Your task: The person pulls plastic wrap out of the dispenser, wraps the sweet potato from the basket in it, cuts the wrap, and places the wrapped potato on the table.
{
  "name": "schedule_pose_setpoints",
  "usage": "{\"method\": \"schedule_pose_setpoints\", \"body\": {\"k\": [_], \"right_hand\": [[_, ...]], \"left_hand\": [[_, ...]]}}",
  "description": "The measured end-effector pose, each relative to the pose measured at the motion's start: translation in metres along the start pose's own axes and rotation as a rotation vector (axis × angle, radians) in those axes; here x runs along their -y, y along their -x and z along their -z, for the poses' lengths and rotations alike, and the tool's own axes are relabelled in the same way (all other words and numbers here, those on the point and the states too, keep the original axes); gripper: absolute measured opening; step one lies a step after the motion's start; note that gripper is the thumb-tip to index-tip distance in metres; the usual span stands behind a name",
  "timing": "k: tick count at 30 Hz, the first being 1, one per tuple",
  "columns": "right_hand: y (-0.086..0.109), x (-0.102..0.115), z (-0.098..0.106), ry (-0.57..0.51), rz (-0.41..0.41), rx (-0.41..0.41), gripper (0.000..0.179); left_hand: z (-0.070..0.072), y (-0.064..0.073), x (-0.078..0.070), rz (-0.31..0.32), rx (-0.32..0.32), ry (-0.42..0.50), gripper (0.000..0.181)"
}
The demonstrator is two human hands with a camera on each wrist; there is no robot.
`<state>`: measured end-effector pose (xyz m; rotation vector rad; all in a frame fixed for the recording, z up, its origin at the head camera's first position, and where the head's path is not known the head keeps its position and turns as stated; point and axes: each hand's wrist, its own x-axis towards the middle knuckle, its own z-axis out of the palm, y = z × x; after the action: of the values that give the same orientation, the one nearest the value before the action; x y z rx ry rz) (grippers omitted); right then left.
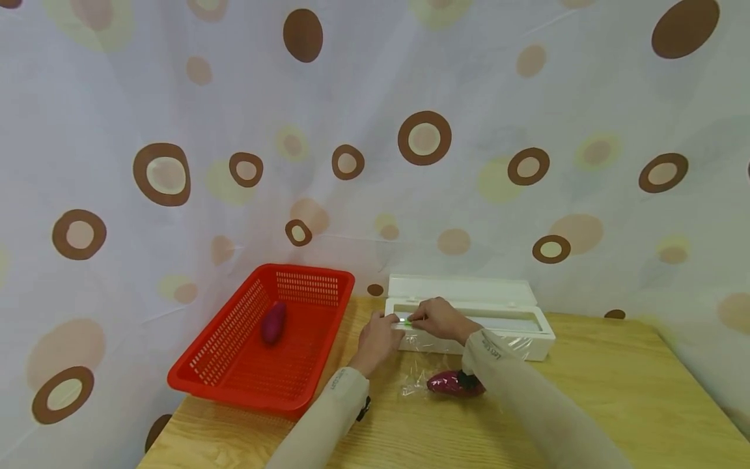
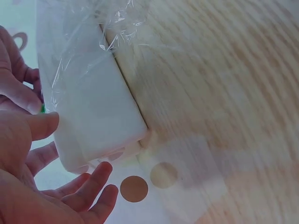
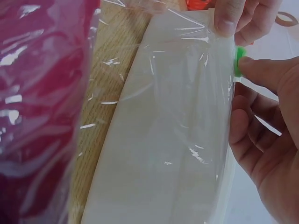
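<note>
Both forearms reach in from the bottom of the frame, pale sleeves down to the wrists, and meet right of centre at the white box, its lid raised. My right grip pinches the green slider, thumb pressed on it, other fingers curled below. My left grip sits at the box's left end: thumb on the rim over clear film, remaining fingers spread. Film hangs down the box front toward a wrapped purple vegetable, lower centre-right, just below my right wrist.

Worktop: pale wood grain. Left of centre on it, a red basket, slotted walls, a second purple vegetable inside. Behind, filling the upper frame: whitish sheeting, brown, peach and yellow spots.
</note>
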<state>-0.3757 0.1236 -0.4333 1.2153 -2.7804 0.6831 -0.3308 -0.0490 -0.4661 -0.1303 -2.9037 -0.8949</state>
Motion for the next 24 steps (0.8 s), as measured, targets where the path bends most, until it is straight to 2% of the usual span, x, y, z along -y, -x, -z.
{"method": "schedule_pose_setpoints", "body": {"k": [4,10,17,24], "right_hand": [[0.004,-0.002,0.003,0.004,0.006,0.005,0.016],[0.009,-0.008,0.008,0.029,0.018,-0.002,0.013],[0.020,-0.019,0.014,0.096,0.036,0.000,0.012],[0.033,-0.029,0.020,0.153,0.093,-0.026,0.012]], "left_hand": [[-0.002,0.000,-0.003,-0.028,0.000,0.009,0.033],[-0.006,0.000,-0.008,-0.075,0.019,-0.027,0.031],[-0.018,-0.004,-0.016,-0.079,0.051,-0.060,0.034],[-0.019,-0.004,-0.021,-0.102,0.070,-0.052,0.035]]}}
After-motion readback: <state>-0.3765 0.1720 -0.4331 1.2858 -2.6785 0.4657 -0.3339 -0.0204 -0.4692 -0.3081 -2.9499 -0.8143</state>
